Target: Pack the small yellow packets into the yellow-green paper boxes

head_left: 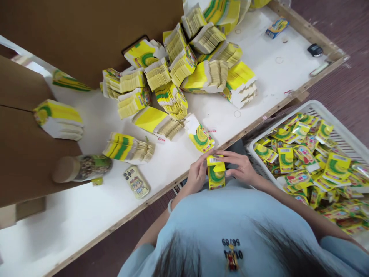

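Observation:
Close to my body, just off the table's front edge, a small yellow and green carton (216,175) is held between my two hands. My left hand (198,175) grips its left side, with the thumb partly hidden. On the other side, my right hand (240,166) has its fingers at the carton's top and right edge. The carton's top part shows a barcode, and a cut-out opening lies beneath it. Directly beyond my hands, a few flat cartons (201,135) lie on the table edge with white flaps pointing away from me.
Several bundles of flat yellow cartons (158,75) cover the table (115,215). A phone (137,182) and a lidded jar (83,168) lie at left, near brown cardboard boxes (80,34). At right stands a white basket (313,105) full of cartons. A blue box (277,27) sits far right.

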The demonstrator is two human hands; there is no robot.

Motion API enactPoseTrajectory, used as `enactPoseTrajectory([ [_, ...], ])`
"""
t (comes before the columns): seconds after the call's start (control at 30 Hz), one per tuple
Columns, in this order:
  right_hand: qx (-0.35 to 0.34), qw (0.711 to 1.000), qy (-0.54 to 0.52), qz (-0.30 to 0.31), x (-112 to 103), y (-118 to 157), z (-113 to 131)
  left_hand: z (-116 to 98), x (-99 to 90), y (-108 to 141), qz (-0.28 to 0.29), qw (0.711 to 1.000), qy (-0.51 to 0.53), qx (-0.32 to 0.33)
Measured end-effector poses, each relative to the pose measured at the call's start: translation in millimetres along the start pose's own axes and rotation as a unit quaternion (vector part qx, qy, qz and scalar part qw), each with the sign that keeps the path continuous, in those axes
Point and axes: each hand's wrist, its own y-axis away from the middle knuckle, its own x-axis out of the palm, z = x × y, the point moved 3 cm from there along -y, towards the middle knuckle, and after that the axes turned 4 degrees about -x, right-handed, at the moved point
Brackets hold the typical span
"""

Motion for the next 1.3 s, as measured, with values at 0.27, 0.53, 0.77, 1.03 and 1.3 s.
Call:
enactPoseTrajectory([
  [0.27,0.218,0.963,-0.150,0.041,6.6,0.1,2.8,-12.4,-5.1,-1.5,-0.017,0.999,-0.046,-0.010],
  [0.53,0.249,0.954,-0.156,0.053,4.4,-4.6,7.6,-16.6,-3.4,-2.7,-0.013,0.997,-0.072,0.030],
  [0.77,0.244,0.960,-0.126,0.060,0.4,-8.1,12.1,-14.5,-2.3,-1.8,-0.016,0.996,-0.081,0.045],
  [1.03,0.236,0.964,-0.096,0.072,4.6,-9.1,11.8,-16.1,-2.3,-0.1,-0.017,0.995,-0.090,0.044],
  [1.3,0.180,0.965,-0.179,0.059,5.9,-14.5,5.7,-8.3,-9.8,-3.1,-0.063,0.996,-0.061,0.030],
])
